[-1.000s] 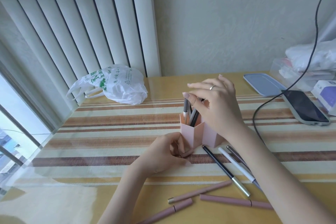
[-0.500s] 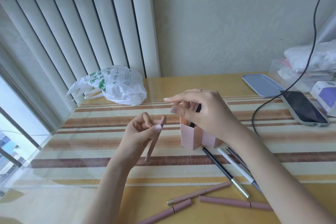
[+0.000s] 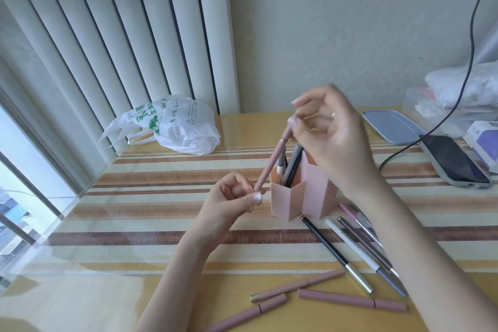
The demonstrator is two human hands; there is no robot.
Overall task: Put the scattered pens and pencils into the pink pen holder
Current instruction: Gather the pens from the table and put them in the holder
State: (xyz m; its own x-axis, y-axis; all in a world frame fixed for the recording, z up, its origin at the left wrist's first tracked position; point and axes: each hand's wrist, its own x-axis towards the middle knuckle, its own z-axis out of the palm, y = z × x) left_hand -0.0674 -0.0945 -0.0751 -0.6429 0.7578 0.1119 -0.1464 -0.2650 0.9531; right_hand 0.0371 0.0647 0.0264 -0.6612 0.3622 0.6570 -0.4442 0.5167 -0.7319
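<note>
The white plastic bag (image 3: 175, 124) near the blinds carries the only print — green characters in a block on its left face, too creased to read; a line of small dark characters on its right face, likewise unreadable; below that line, a small triangle sign — its inner mark too small to make out; the purple-and-white box (image 3: 485, 143) at the right edge shows no readable lettering.

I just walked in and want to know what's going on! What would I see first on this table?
Right in the middle, two hands hold one pink pen between them: the left hand pinches its lower end, the right hand its top. Just beside it stands the pink pen holder, already holding a few pens. More pens lie scattered on the table's near right side.
</note>
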